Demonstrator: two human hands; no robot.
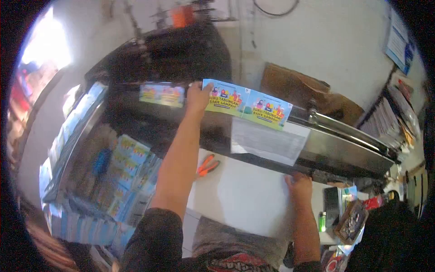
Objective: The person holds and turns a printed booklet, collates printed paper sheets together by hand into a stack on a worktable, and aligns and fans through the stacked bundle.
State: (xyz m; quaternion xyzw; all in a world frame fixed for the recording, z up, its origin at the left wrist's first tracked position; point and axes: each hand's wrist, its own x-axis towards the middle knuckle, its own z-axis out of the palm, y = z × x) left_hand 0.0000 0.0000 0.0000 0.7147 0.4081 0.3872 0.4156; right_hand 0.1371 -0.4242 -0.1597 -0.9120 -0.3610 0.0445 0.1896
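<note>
My left hand (197,99) reaches far forward and pinches the left end of a printed cover sheet (247,105). Two matching cartoon covers stand side by side on this sheet, lettered "Buku Tabungan Bank Sampah". Just below it a white paper with faint print (270,141) hangs against the front of a long metal machine (340,147). My right hand (300,185) rests at the far right edge of the white tabletop (247,195), close to the machine's base. Its fingers are curled, and what they grip, if anything, is hidden. Orange-handled pliers (207,166) lie on the tabletop between my arms.
Another printed sheet (161,94) sits left of my left hand. Stacks of printed covers (124,174) fill the left side. At right are a green lighter (322,222), a dark box (332,204) and a small tray of bits (351,222). Brown cardboard (303,88) leans behind the machine.
</note>
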